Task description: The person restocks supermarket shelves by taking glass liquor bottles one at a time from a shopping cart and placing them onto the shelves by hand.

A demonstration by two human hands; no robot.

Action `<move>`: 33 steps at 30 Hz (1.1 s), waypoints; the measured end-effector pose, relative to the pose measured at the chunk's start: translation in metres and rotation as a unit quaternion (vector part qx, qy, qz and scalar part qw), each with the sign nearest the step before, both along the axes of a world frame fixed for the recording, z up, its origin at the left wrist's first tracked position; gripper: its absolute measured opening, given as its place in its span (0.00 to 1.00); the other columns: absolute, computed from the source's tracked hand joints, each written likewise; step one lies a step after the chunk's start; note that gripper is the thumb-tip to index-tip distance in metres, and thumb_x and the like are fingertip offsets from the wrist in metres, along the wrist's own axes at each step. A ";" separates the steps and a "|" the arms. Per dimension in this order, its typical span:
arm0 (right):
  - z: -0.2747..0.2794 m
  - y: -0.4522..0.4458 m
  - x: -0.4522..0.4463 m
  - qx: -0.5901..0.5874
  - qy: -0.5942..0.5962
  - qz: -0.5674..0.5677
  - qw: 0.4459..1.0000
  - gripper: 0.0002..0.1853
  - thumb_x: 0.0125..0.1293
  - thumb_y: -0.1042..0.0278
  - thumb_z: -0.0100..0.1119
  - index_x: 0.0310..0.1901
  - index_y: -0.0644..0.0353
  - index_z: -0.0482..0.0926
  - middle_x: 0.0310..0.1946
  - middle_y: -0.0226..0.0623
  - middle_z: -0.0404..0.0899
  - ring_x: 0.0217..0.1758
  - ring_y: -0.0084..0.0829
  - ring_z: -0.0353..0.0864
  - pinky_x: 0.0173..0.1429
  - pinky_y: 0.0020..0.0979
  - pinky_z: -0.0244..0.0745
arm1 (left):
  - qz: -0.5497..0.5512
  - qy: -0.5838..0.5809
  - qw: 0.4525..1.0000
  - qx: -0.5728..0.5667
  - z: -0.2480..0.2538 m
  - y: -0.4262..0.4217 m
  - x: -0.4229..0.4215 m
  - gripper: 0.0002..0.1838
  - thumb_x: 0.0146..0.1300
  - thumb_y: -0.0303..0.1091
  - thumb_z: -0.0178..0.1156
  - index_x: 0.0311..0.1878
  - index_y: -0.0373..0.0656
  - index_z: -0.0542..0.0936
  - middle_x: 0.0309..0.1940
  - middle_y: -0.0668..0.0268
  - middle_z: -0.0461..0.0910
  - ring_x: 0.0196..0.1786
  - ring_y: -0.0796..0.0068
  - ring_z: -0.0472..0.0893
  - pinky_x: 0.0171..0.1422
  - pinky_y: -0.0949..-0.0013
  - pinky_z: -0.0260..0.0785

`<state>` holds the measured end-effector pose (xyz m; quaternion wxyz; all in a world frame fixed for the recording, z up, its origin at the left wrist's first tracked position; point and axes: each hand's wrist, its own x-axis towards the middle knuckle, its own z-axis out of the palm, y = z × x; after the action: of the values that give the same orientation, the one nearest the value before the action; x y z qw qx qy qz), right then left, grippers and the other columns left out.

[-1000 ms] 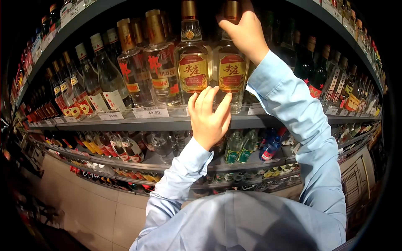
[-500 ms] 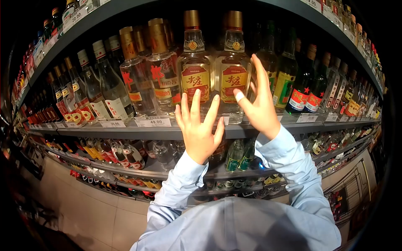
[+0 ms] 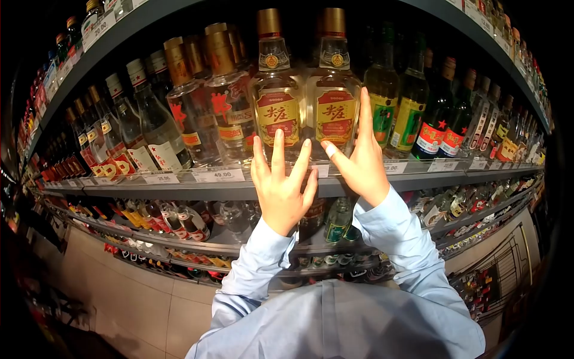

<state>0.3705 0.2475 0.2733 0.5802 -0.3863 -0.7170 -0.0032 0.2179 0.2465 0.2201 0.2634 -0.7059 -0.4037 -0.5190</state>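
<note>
Two clear liquor bottles with gold caps and red-and-gold labels stand upright side by side at the shelf front: a left bottle (image 3: 277,102) and a right bottle (image 3: 333,107). My left hand (image 3: 284,185) has its fingers spread in front of the lower left bottle, and nothing is held in it. Beside the right bottle's right side, my right hand (image 3: 362,161) is open, thumb across the bottle's lower front and fingers pointing up. Whether either hand touches the glass, I cannot tell.
Clear bottles with red lettering (image 3: 232,113) stand to the left. On the right are green-labelled bottles (image 3: 409,113) and dark red-labelled bottles (image 3: 430,134). Price tags (image 3: 219,175) line the shelf edge (image 3: 233,190). Lower shelves hold more bottles, and a wire cart (image 3: 499,269) is at lower right.
My right hand has moved left and down, lower along the right bottle. My left hand has stayed nearly in place. The shelf view has shifted slightly.
</note>
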 end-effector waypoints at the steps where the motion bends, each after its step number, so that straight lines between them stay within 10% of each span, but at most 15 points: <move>1: 0.000 0.000 0.000 0.003 -0.003 -0.002 1.000 0.49 0.52 0.72 0.61 0.68 0.58 0.36 0.64 0.55 0.53 0.64 0.47 0.61 0.63 0.36 0.62 | -0.002 0.002 1.000 -0.005 0.000 0.000 0.000 0.25 0.50 0.39 0.61 0.56 0.55 0.75 0.66 0.53 0.55 0.66 0.38 0.51 0.61 0.46 0.51; 12: 0.000 -0.004 -0.005 -0.018 0.023 0.002 1.000 0.49 0.51 0.70 0.62 0.69 0.57 0.38 0.65 0.54 0.51 0.66 0.50 0.57 0.64 0.38 0.60 | -0.014 0.009 1.000 -0.014 0.000 -0.002 -0.003 0.26 0.50 0.38 0.61 0.57 0.54 0.74 0.65 0.52 0.55 0.67 0.38 0.49 0.63 0.47 0.51; 23: -0.033 -0.016 -0.005 0.140 -0.157 -0.204 0.956 0.25 0.54 0.65 0.59 0.56 0.52 0.71 0.60 0.48 0.60 0.63 0.52 0.57 0.63 0.46 0.56 | -0.035 0.040 0.998 -0.034 -0.006 -0.010 -0.007 0.26 0.49 0.39 0.62 0.55 0.48 0.74 0.63 0.56 0.61 0.66 0.53 0.57 0.65 0.48 0.46; 33: -0.052 -0.021 -0.006 0.136 -0.163 -0.226 0.951 0.23 0.52 0.66 0.60 0.53 0.54 0.74 0.55 0.41 0.65 0.61 0.48 0.60 0.60 0.45 0.59 | -0.062 0.031 0.997 -0.029 -0.015 -0.014 -0.008 0.25 0.47 0.38 0.63 0.52 0.49 0.76 0.58 0.57 0.66 0.62 0.54 0.62 0.65 0.48 0.47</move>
<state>0.3645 0.2262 0.2212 0.4861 -0.4501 -0.6885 -0.2950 0.2097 0.2323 0.2054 0.2225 -0.7527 -0.3658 -0.5001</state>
